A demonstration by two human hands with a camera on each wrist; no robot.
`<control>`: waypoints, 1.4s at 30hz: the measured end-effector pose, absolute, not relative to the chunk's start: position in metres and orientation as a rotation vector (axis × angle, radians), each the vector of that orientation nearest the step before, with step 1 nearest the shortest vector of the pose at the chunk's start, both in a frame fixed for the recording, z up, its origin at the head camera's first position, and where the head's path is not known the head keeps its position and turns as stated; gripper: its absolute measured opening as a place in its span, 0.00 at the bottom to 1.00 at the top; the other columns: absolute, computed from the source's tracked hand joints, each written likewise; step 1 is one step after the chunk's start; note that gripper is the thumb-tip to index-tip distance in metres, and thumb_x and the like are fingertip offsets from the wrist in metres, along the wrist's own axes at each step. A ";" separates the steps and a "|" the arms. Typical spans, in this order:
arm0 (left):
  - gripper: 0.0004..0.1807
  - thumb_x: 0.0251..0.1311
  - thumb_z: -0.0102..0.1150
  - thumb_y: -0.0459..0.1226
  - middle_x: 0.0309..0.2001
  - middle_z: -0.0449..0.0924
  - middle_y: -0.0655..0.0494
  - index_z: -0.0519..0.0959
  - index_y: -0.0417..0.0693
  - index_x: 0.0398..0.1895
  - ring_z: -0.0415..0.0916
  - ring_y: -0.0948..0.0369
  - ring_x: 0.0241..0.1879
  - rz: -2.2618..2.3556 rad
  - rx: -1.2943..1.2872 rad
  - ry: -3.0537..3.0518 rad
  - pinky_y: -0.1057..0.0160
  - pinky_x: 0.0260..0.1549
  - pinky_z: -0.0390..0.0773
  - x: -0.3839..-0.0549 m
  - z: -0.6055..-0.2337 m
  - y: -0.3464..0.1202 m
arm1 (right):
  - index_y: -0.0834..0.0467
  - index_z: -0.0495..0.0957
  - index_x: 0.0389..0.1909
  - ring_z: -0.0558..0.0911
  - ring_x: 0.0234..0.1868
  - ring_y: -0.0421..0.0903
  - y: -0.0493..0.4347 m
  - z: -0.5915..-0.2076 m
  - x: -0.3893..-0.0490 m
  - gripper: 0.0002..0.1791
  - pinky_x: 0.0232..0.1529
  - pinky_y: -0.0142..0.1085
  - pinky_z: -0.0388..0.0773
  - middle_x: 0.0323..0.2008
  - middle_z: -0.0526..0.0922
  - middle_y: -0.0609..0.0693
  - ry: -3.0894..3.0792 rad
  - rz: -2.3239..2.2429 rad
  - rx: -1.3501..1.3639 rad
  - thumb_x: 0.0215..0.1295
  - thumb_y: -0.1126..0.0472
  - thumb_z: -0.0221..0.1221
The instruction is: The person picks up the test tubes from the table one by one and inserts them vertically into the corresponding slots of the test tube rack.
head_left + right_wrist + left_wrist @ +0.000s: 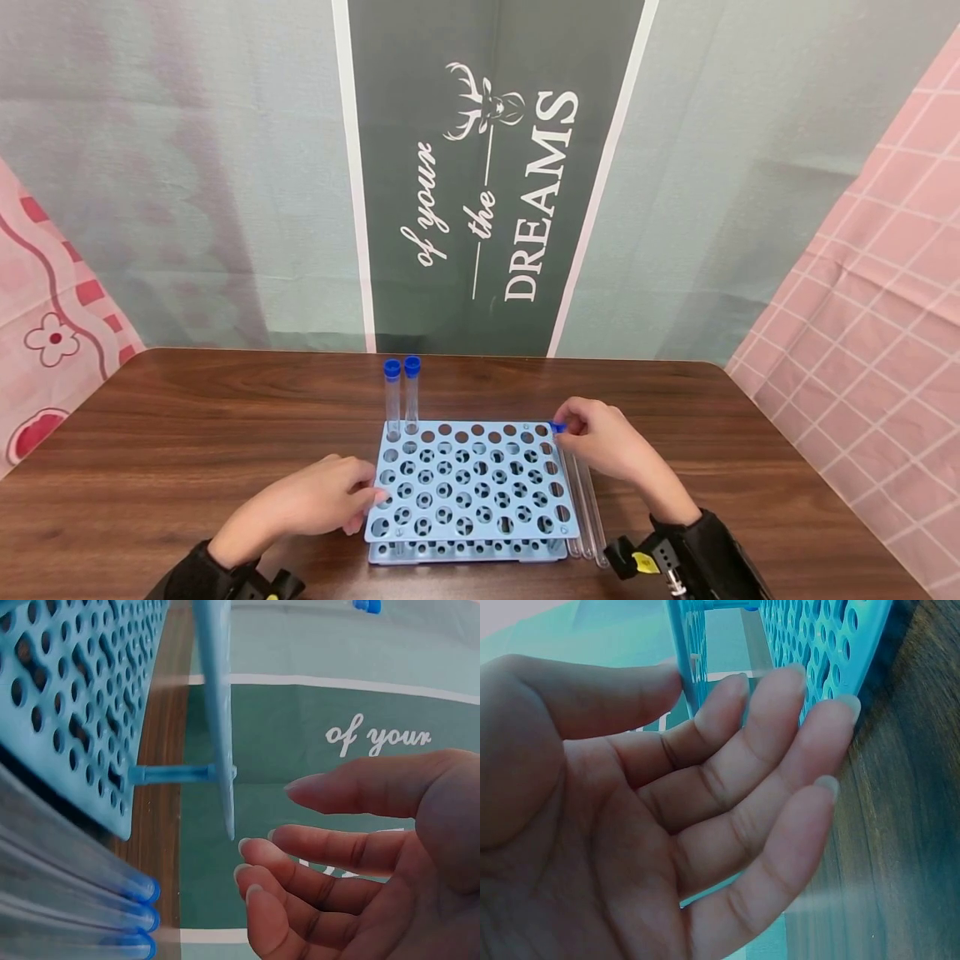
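Black cuffs [705, 546] wrap both wrists, the right one carrying a small yellow tab. The left hand [318, 500] loosely holds the left edge of the rack [444, 534], thumb against the upper plate and fingers curved beside it. The rack sits mid-table, a smooth light-blue plastic piece: two flat plates, one above the other, punched with rows of round holes and joined by slim posts. Just beside its right side lie three clear, round-bottomed tubes [587, 517], side by side, their blue caps [152, 916] at the far end. Above that far right corner, the right hand [600, 437] has its fingers gently bent, thumb and forefinger apart, nothing between them. In the far left corner, two clear capped tubes [412, 404] stand upright in neighbouring holes of the last row. Under everything runs a dark brown wood-grain table [247, 400]. Behind hangs a creased grey-green cloth [465, 321] with white lettering and a deer's head, flanked by pink patterned fabric [847, 283].
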State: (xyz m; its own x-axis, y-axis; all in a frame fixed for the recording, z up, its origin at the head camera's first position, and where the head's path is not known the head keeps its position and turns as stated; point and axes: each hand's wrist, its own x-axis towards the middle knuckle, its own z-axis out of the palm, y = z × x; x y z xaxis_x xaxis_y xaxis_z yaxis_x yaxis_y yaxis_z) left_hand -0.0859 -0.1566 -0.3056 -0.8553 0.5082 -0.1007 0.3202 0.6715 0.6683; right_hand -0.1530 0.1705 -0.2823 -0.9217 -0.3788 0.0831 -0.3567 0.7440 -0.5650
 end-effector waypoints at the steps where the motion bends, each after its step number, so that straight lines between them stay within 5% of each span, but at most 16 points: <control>1: 0.15 0.63 0.51 0.41 0.12 0.68 0.64 0.70 0.48 0.18 0.62 0.69 0.13 0.965 0.663 2.608 0.69 0.16 0.63 -0.086 -0.306 -0.157 | 0.62 0.76 0.33 0.69 0.22 0.42 0.172 -0.283 -0.153 0.05 0.22 0.34 0.67 0.21 0.71 0.47 2.899 -0.927 -0.610 0.54 0.68 0.59; 23: 0.16 0.63 0.51 0.41 0.12 0.68 0.64 0.70 0.48 0.17 0.61 0.70 0.12 0.955 0.676 2.612 0.69 0.15 0.62 -0.087 -0.305 -0.156 | 0.63 0.72 0.28 0.69 0.19 0.42 0.189 -0.301 -0.157 0.07 0.19 0.34 0.68 0.20 0.69 0.48 2.913 -0.842 -0.463 0.49 0.72 0.61; 42: 0.16 0.63 0.51 0.41 0.12 0.68 0.64 0.70 0.49 0.18 0.61 0.70 0.12 0.954 0.679 2.608 0.69 0.15 0.62 -0.088 -0.304 -0.157 | 0.65 0.68 0.34 0.73 0.12 0.46 0.191 -0.314 -0.155 0.12 0.15 0.36 0.73 0.22 0.70 0.54 2.832 -0.739 -0.224 0.53 0.69 0.62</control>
